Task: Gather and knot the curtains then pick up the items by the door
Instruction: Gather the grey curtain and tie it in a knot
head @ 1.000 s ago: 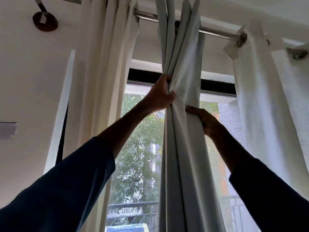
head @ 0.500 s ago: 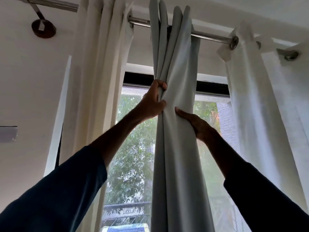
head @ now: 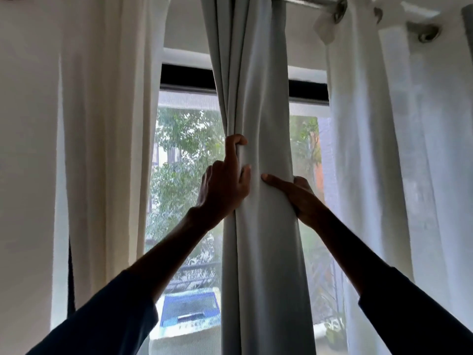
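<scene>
A pale grey curtain hangs bunched in folds from the metal rod in the middle of the window. My left hand grips its left edge, fingers hooked into the folds. My right hand wraps around its right side, thumb pressed across the front. Both hands squeeze the cloth into one thick column at about mid-height of the view. The curtain's lower end runs out of view at the bottom.
A cream curtain hangs at the left beside a white wall. A sheer white curtain covers the right side. Behind the glass are trees, a railing and a blue car.
Both hands have slid down the grey curtain, farther from the rod, and the camera has tilted lower. The curtain bundle is held tighter between them.
</scene>
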`<move>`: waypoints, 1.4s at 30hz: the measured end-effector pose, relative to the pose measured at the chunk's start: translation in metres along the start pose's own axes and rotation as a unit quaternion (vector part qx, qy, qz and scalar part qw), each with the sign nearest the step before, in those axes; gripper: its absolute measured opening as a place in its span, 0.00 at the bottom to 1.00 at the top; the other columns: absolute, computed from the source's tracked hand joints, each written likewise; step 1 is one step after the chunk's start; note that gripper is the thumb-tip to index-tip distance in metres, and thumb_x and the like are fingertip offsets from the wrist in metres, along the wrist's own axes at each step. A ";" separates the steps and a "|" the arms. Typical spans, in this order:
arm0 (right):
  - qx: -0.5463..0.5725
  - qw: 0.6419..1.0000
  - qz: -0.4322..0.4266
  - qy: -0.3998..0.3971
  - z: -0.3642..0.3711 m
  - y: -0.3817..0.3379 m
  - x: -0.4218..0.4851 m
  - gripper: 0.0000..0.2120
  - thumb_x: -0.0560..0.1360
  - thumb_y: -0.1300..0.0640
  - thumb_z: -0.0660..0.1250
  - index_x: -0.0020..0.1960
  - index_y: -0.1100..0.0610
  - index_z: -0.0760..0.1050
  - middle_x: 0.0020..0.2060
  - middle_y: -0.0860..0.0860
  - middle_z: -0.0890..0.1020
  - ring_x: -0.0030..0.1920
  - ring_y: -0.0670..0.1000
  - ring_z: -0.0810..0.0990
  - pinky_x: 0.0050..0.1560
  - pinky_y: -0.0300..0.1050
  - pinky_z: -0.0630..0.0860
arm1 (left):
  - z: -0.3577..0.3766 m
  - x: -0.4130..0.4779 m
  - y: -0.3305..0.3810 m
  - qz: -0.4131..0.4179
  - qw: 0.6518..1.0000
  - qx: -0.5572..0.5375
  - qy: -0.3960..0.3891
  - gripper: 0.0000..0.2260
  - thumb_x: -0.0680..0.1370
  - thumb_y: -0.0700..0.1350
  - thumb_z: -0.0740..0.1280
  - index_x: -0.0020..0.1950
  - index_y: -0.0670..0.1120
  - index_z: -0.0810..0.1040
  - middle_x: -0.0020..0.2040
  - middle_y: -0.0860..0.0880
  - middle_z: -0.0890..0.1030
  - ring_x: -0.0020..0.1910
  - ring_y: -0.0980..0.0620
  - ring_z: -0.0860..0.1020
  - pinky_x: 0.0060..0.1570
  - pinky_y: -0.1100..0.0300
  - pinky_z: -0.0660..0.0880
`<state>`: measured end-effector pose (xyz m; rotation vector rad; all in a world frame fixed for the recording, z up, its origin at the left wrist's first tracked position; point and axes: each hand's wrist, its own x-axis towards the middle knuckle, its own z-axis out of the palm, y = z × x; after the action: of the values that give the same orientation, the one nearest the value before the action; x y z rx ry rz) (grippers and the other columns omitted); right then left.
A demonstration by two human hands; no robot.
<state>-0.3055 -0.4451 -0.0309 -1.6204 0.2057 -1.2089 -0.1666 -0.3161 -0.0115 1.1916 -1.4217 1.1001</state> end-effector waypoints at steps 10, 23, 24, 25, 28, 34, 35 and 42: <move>0.007 0.998 0.046 0.036 -0.013 0.086 -0.067 0.17 0.72 0.50 0.78 0.54 0.61 0.84 0.47 0.57 0.88 0.48 0.58 0.87 0.50 0.54 0.85 | 0.007 -0.091 0.022 -0.054 0.998 -0.001 -0.030 0.29 0.79 0.47 0.69 0.76 0.48 0.60 0.53 0.47 0.82 0.29 0.44 0.80 0.30 0.58 0.65; -0.004 0.993 0.100 0.066 -0.026 0.193 -0.157 0.16 0.73 0.52 0.78 0.52 0.63 0.84 0.46 0.61 0.87 0.44 0.60 0.86 0.47 0.55 0.83 | 0.031 -0.212 0.045 -0.269 0.960 -0.075 -0.033 0.38 0.76 0.49 0.74 0.79 0.45 0.56 0.31 0.41 0.78 0.23 0.49 0.73 0.36 0.52 0.76; -0.010 0.992 0.102 0.068 -0.028 0.198 -0.163 0.15 0.73 0.51 0.78 0.51 0.63 0.84 0.45 0.61 0.87 0.45 0.62 0.86 0.48 0.57 0.83 | 0.033 -0.223 0.047 -0.279 0.957 -0.062 -0.046 0.37 0.76 0.50 0.74 0.78 0.43 0.59 0.35 0.39 0.80 0.28 0.47 0.75 0.40 0.53 0.75; -0.014 0.992 0.106 0.069 -0.029 0.204 -0.170 0.15 0.73 0.51 0.78 0.51 0.63 0.84 0.45 0.60 0.87 0.46 0.63 0.86 0.48 0.58 0.84 | 0.037 -0.236 0.047 -0.289 0.954 -0.045 -0.063 0.35 0.76 0.52 0.75 0.76 0.40 0.64 0.38 0.38 0.82 0.33 0.46 0.78 0.41 0.54 0.74; -0.040 0.988 0.126 0.077 -0.033 0.221 -0.190 0.17 0.72 0.51 0.79 0.48 0.65 0.84 0.44 0.60 0.87 0.45 0.61 0.87 0.47 0.57 0.84 | 0.048 -0.276 0.045 -0.337 0.932 -0.003 -0.138 0.25 0.75 0.61 0.71 0.59 0.42 0.79 0.42 0.43 0.84 0.45 0.40 0.83 0.44 0.51 0.77; -0.097 0.975 0.184 0.080 -0.042 0.276 -0.247 0.17 0.70 0.49 0.80 0.44 0.65 0.84 0.39 0.56 0.87 0.40 0.53 0.87 0.41 0.51 0.83 | 0.050 -0.347 0.063 -0.431 0.870 0.019 -0.238 0.25 0.75 0.64 0.70 0.42 0.40 0.77 0.40 0.40 0.81 0.49 0.37 0.79 0.51 0.50 0.71; -0.106 0.972 0.194 0.080 -0.043 0.287 -0.257 0.18 0.70 0.49 0.80 0.44 0.65 0.84 0.39 0.56 0.87 0.40 0.54 0.87 0.40 0.51 0.83 | 0.050 -0.357 0.065 -0.439 0.862 0.023 -0.253 0.26 0.75 0.65 0.69 0.42 0.40 0.76 0.40 0.40 0.81 0.49 0.37 0.79 0.50 0.50 0.71; -0.151 0.957 0.236 0.071 -0.047 0.336 -0.296 0.30 0.64 0.40 0.81 0.38 0.68 0.80 0.37 0.63 0.85 0.36 0.52 0.81 0.37 0.61 0.80 | 0.045 -0.392 0.071 -0.465 0.830 0.015 -0.308 0.28 0.76 0.63 0.70 0.53 0.35 0.79 0.51 0.34 0.82 0.54 0.33 0.79 0.53 0.47 0.75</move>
<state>-0.3423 -0.4273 -0.4794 -1.6149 0.8559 -0.9485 -0.2113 -0.2968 -0.4092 2.0581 -0.9915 0.0295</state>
